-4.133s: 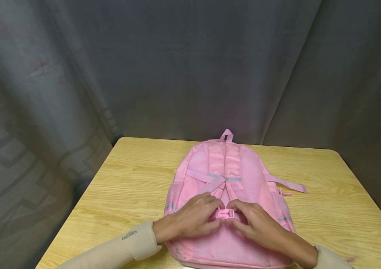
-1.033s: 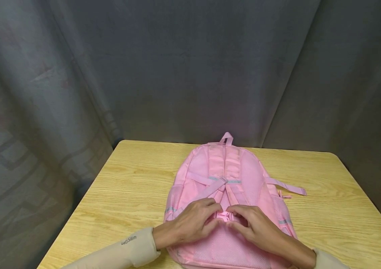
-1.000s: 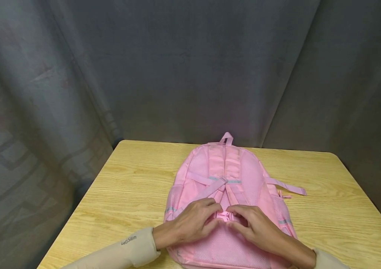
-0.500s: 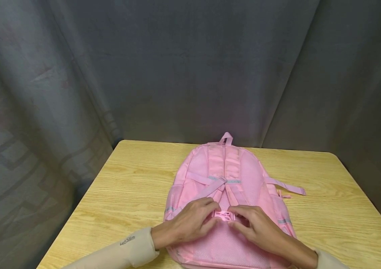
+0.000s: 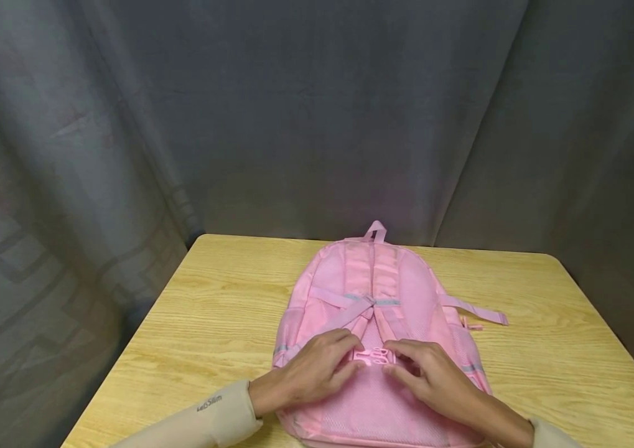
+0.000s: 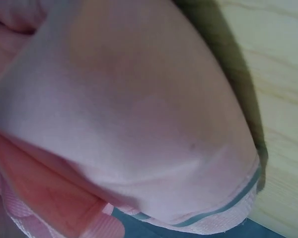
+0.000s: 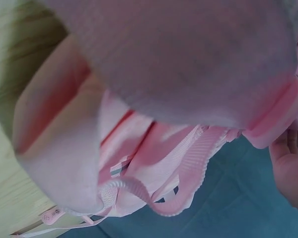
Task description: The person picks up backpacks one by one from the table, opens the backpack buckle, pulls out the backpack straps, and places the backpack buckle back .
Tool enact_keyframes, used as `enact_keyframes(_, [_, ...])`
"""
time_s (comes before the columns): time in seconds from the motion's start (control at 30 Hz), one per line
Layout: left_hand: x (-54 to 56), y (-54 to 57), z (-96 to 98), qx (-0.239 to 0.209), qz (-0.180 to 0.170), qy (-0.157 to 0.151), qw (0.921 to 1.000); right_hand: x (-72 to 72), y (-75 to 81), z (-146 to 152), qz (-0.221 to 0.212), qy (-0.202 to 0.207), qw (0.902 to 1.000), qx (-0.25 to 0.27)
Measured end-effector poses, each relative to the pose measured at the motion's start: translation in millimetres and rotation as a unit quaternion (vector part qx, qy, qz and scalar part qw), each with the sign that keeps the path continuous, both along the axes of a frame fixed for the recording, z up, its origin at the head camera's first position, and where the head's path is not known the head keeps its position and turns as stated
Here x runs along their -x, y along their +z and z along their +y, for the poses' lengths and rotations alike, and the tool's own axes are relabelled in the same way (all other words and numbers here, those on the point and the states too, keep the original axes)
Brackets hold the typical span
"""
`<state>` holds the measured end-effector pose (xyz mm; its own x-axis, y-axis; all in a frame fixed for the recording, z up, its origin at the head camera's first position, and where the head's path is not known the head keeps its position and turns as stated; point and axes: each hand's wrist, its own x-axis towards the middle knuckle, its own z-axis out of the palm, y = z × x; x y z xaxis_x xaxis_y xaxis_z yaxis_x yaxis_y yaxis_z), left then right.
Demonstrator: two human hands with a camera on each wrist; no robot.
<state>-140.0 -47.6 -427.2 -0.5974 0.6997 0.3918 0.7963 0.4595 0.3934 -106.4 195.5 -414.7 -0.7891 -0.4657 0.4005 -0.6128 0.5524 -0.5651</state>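
A pink backpack (image 5: 386, 398) lies with its strap side up on the table, reaching toward the near edge. Over its lower middle, my left hand (image 5: 322, 367) pinches the left half of a pink side-release buckle (image 5: 360, 356) between thumb and fingers. My right hand (image 5: 431, 376) pinches the right half, whose prongs (image 5: 381, 355) show in the gap between the hands. The two halves are drawn partly apart, close together end to end. Pink fabric (image 6: 139, 114) fills most of the left wrist view. In the right wrist view, part of a hand (image 7: 293, 168) shows beside a strap.
The backpack's shoulder straps (image 5: 372, 274) lie along its middle, with a webbing strap (image 5: 350, 311) crossing them. Another loose strap end (image 5: 484, 312) reaches onto the wooden table (image 5: 210, 311) at right. Grey curtains (image 5: 317, 112) hang behind and at the sides.
About four seconds ago the buckle was joined. Since then its halves have slid apart, exposing the prongs; my left hand has shifted slightly left and my right hand slightly right.
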Motion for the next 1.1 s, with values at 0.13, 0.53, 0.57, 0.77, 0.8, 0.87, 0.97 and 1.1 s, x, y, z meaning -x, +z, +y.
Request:
enact_keyframes(0.13, [-0.8,-1.8,1.6,0.000,0.001,0.004,1.0000,-1.3,0.6,0,0.007,-0.017,0.9998,0.006])
enact_keyframes(0.53, [-4.6,-5.3,11.3,0.034,0.044,0.009,0.9984,-1.7,2.5,3,0.019,-0.026,0.9991,0.029])
enact_keyframes(0.57, [-4.7,-5.7,12.1,0.037,0.050,0.008,0.9980,-1.8,2.7,3,0.020,-0.028,0.9990,0.029])
enact_keyframes(0.77, [-4.7,-8.5,15.5,0.060,0.097,-0.002,0.9935,-2.4,3.6,3,0.014,-0.040,0.9987,0.030])
enact_keyframes(0.8, [-4.9,-8.9,15.9,0.066,0.105,-0.003,0.9922,-2.4,3.6,3,0.014,-0.040,0.9986,0.030])
enact_keyframes(0.87, [-5.4,-9.8,16.7,0.081,0.120,-0.002,0.9895,-2.4,3.7,3,0.012,-0.041,0.9986,0.030])
enact_keyframes(0.97, [-6.5,-10.9,17.7,0.108,0.145,0.002,0.9836,-2.4,3.9,2,0.011,-0.041,0.9987,0.029])
enact_keyframes(1.1, [-7.7,-13.4,18.2,0.133,0.164,0.003,0.9774,-2.6,4.3,1,0.006,-0.042,0.9986,0.030])
